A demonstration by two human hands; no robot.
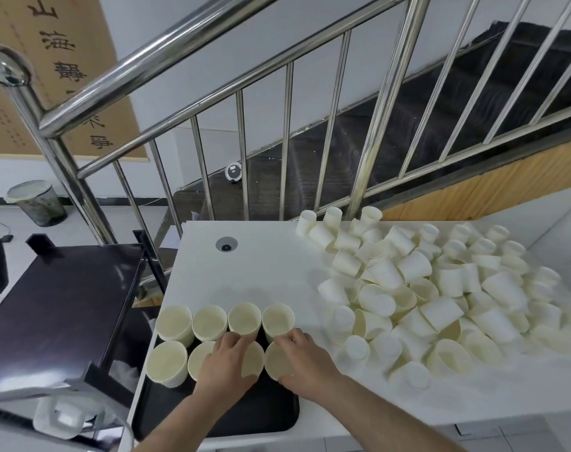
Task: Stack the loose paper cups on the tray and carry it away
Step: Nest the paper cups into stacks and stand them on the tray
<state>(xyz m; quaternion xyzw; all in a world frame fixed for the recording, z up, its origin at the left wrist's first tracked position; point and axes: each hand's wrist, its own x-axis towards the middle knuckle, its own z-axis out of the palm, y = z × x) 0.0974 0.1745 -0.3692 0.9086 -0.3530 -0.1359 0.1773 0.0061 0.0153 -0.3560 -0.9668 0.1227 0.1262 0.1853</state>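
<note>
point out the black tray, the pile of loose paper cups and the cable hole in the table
black tray (245, 415): head view, bare floor near its front edge
pile of loose paper cups (440, 308): head view, a cup mid-pile
cable hole (226, 245): head view, its round grey rim

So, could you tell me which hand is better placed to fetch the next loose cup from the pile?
The right hand, probably. The heap of loose white paper cups lies on the white table to its right, while the left hand rests over the upright cups on the black tray, farther away.
</note>
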